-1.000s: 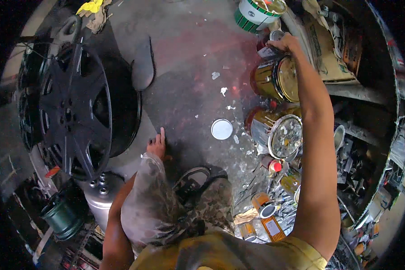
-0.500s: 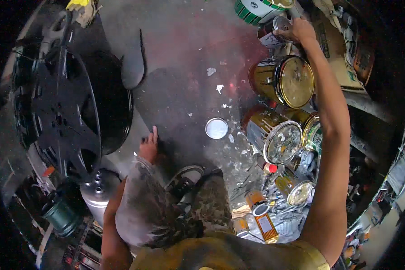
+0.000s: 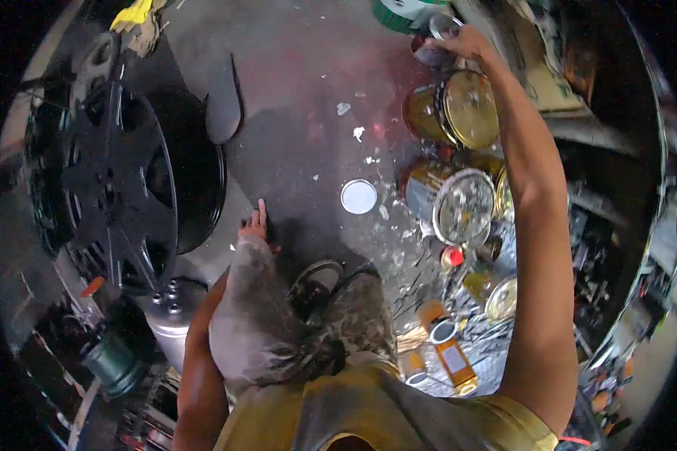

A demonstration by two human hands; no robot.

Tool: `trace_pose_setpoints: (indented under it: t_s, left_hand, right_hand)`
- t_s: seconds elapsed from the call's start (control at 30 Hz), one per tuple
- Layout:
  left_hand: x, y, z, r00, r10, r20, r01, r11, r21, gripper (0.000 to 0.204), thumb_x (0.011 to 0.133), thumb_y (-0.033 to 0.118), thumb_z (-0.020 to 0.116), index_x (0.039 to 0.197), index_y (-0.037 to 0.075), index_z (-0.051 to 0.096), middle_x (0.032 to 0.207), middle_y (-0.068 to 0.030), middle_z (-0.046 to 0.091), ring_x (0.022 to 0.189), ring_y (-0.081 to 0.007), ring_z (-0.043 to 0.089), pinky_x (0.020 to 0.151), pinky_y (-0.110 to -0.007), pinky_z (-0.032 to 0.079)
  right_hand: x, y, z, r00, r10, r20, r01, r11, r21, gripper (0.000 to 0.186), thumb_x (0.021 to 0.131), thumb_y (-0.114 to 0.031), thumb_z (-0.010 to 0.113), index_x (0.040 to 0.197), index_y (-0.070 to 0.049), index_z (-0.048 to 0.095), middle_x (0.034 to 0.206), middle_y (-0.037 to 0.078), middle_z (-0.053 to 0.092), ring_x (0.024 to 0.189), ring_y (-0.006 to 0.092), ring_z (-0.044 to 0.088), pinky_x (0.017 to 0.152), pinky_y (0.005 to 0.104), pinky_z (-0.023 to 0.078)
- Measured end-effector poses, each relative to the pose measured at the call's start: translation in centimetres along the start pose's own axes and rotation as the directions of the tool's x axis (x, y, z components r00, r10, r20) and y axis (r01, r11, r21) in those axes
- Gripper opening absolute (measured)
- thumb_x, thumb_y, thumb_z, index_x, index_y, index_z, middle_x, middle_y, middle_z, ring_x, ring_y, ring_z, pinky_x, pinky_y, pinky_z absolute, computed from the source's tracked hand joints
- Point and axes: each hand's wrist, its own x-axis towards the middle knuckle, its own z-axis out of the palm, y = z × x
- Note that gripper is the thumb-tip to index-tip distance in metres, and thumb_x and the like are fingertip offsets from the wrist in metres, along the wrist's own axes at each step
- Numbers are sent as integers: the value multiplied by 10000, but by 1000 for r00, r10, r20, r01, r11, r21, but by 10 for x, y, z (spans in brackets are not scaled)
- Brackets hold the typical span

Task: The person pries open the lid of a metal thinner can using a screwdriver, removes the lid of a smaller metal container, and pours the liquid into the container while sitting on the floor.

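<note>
My right hand [image 3: 459, 41] reaches to the upper right, fingers wrapped round a small dark metal can [image 3: 429, 49] with a silvery top, beside a green-and-white bucket [image 3: 402, 11] and above a gold lidded drum [image 3: 470, 109]. My left hand [image 3: 254, 224] is at my left knee in camouflage trousers, index finger stretched out and holding nothing, partly hidden by the knee. A white round lid [image 3: 359, 196] lies on the stained floor [image 3: 293, 120] between my hands. A paint-smeared drum [image 3: 462, 207] stands below the gold one.
Left are black wheel rims [image 3: 113, 188], a steel tank [image 3: 169, 331], a dark green cylinder [image 3: 113, 361] and a yellow cloth [image 3: 132, 15]. At right are cardboard [image 3: 549, 90], a red-capped bottle [image 3: 451, 255], several small cans [image 3: 451, 361] and clutter along a dark rack.
The view has shifted, so the floor items sit higher in the picture. My right hand shifted slightly on and with the small can; my left hand stays at the knee.
</note>
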Motion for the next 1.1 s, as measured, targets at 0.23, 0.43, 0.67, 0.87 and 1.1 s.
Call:
trace_pose_setpoints:
  t_s: [0.23,0.43,0.67,0.87,1.1]
  left_hand:
    - [23,1,-51,963,237,128,-14,519,-854,786,913,611,672,1370,-24,604,1017,-30,680,959,-213,641,892,-416,530]
    - [-47,101,-242,769,598,224,161,159,-974,937,1004,754,222,1293,-14,675,846,-14,633,798,-132,555,1023,-385,449]
    - [-253,69,-279,921,381,76,-349,897,-271,749,1068,570,375,1443,-65,502,1475,-200,530,1352,-281,487,1178,-356,284]
    - [-343,118,-314,801,590,-103,-599,789,-137,364,1009,315,670,1095,-38,644,972,-88,633,907,-205,575,838,-307,436]
    - [-488,349,-293,-189,913,362,-972,-227,65,341,960,311,617,985,-11,724,901,-150,617,821,-307,591,769,-391,452]
  right_hand:
    - [-290,-109,-112,845,177,-505,153,825,545,395,954,-314,701,1180,9,716,1108,152,754,985,156,690,886,311,514]
    - [-721,-214,49,828,527,190,-474,477,740,297,971,-307,668,1107,-60,761,965,142,768,828,195,730,761,366,566]
    - [-926,-443,148,292,730,618,-832,-124,540,420,975,-450,644,1054,-56,765,1023,201,727,792,308,714,675,430,549]
    - [-1004,-367,87,-159,971,177,-349,-222,910,346,936,-376,692,855,-43,738,727,160,719,666,274,710,634,405,530]
    - [-1064,-176,141,-218,950,-225,-807,-46,589,470,862,-401,760,1167,-52,678,938,189,742,880,404,704,767,496,550]
